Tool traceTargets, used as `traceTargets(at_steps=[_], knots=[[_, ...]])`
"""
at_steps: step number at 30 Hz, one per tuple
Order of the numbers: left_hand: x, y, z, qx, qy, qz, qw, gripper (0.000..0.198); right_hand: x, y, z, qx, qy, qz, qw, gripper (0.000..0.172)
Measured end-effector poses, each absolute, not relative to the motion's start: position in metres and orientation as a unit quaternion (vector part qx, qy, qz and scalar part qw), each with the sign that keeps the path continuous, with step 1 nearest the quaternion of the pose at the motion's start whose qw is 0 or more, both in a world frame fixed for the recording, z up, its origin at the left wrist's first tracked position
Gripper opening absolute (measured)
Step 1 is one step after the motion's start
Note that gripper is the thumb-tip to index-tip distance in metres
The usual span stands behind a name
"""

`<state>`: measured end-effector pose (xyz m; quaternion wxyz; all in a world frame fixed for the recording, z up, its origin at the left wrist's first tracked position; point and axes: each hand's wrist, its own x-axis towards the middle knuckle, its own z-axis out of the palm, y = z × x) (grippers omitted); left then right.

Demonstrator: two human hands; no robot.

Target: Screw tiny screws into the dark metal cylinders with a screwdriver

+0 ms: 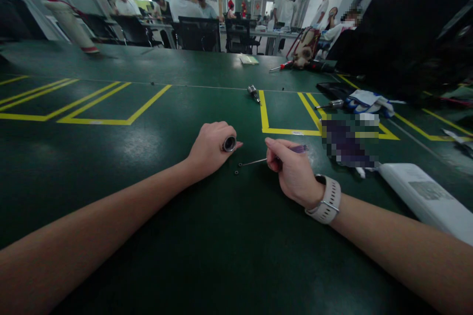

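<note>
My left hand is closed around a hollow metal cylinder, its round open end facing me. In my right hand, which wears a pale watch strap at the wrist, is a thin screwdriver with a purple see-through handle. Its slim shaft points left, and the tip is at a small dark ring on the green table; I cannot tell whether they touch. A second small ring lies just in front of the first, below my left hand.
A metal bit holder lies beyond my hands. To the right are another metal tool, white-and-blue gloves and a white box-shaped device. Farther back lie a red-handled screwdriver and a notepad. Several people sit or stand in the background.
</note>
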<state>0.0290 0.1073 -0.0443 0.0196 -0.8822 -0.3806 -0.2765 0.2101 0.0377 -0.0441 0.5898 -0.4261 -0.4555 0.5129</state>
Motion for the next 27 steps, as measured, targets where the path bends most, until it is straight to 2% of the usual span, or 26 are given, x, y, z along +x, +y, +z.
traceTargets(at_steps=[3, 6, 12, 14, 16, 20, 23, 27], knots=[[0.028, 0.108, -0.045, -0.825, -0.432, -0.361, 0.044, 0.029, 0.209, 0.039, -0.045, -0.433, -0.463, 0.507, 0.584, 0.035], [0.026, 0.106, -0.045, -0.790, -0.462, -0.402, 0.019, 0.034, 0.209, 0.040, -0.046, -0.444, -0.475, 0.497, 0.575, 0.035], [0.020, 0.099, -0.031, -0.735, -0.520, -0.433, -0.037, 0.029, 0.211, 0.037, -0.044, -0.481, -0.546, 0.444, 0.523, 0.036], [0.017, 0.096, -0.021, -0.674, -0.569, -0.454, -0.126, 0.026, 0.212, 0.036, -0.037, -0.501, -0.582, 0.397, 0.503, 0.037], [0.015, 0.092, -0.012, -0.573, -0.607, -0.480, -0.269, 0.027, 0.213, 0.036, -0.028, -0.523, -0.621, 0.345, 0.471, 0.038], [0.011, 0.074, 0.001, -0.388, -0.569, -0.535, -0.489, 0.029, 0.214, 0.037, -0.017, -0.547, -0.657, 0.313, 0.414, 0.038], [0.008, 0.059, 0.002, -0.333, -0.519, -0.547, -0.567, 0.033, 0.215, 0.036, -0.023, -0.531, -0.642, 0.333, 0.441, 0.038], [0.007, 0.046, -0.001, -0.345, -0.509, -0.510, -0.602, 0.039, 0.218, 0.036, -0.041, -0.482, -0.577, 0.429, 0.501, 0.037]])
